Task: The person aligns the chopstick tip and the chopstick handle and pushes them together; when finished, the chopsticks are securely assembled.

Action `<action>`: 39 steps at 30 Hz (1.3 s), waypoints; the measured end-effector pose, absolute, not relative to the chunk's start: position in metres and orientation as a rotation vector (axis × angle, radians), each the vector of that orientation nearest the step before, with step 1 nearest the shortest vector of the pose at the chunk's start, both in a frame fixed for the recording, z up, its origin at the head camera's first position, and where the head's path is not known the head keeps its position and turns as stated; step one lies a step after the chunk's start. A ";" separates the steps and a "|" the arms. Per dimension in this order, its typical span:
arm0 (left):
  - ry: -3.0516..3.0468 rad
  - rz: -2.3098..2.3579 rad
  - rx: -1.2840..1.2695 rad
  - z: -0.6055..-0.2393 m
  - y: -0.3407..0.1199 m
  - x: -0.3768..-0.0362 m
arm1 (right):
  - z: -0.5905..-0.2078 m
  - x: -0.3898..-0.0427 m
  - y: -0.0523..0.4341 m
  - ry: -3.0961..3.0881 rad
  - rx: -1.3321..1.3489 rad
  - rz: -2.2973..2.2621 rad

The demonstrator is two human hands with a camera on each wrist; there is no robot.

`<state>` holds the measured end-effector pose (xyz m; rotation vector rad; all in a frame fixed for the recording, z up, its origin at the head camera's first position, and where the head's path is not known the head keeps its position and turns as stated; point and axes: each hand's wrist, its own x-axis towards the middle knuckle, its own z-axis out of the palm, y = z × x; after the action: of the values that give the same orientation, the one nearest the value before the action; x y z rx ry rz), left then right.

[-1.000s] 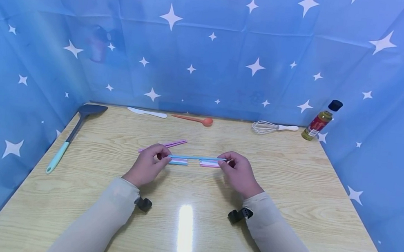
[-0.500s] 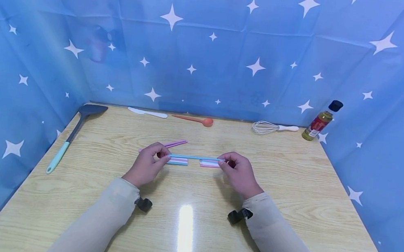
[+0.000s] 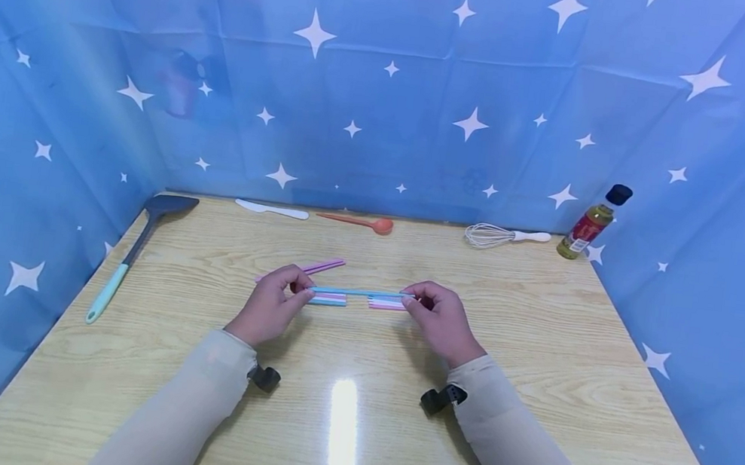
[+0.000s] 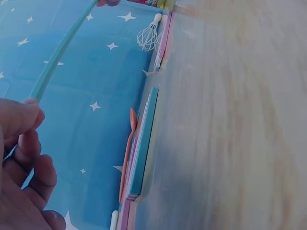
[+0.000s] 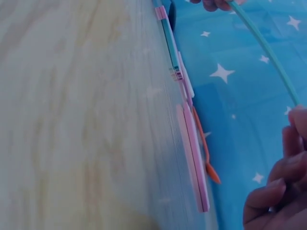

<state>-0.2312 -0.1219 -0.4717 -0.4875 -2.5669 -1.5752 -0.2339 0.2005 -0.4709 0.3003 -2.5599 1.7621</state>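
Note:
A thin blue-green chopstick [image 3: 359, 292] is held level above the table, spanning the gap between both hands. The left hand [image 3: 273, 302] pinches one end between thumb and fingers; the right hand [image 3: 438, 321] pinches the other end the same way. Below it, a row of blue, white and pink chopsticks [image 3: 327, 299] lies partly under the left hand. A second such row [image 3: 387, 304] lies partly under the right hand, a small gap between the rows. A pair of purple-pink chopsticks [image 3: 326, 265] lies slanted behind the left hand, which hides its near end.
Along the table's back edge lie a white knife [image 3: 273, 208], an orange spoon [image 3: 360, 221] and a white-handled whisk [image 3: 502, 235]. An oil bottle [image 3: 587, 225] stands at the back right corner. A dark spatula [image 3: 140, 238] lies at the left edge. A starry blue curtain [image 3: 385, 112] surrounds the table.

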 end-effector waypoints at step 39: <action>-2.837 -1.264 0.390 -0.483 -0.183 -0.252 | -0.475 -0.235 0.197 -2.573 0.270 1.833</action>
<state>-0.2524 -0.1826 -0.4832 0.3899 -2.8371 -1.2636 -0.2352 0.1975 -0.4748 0.2698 -2.5731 1.8332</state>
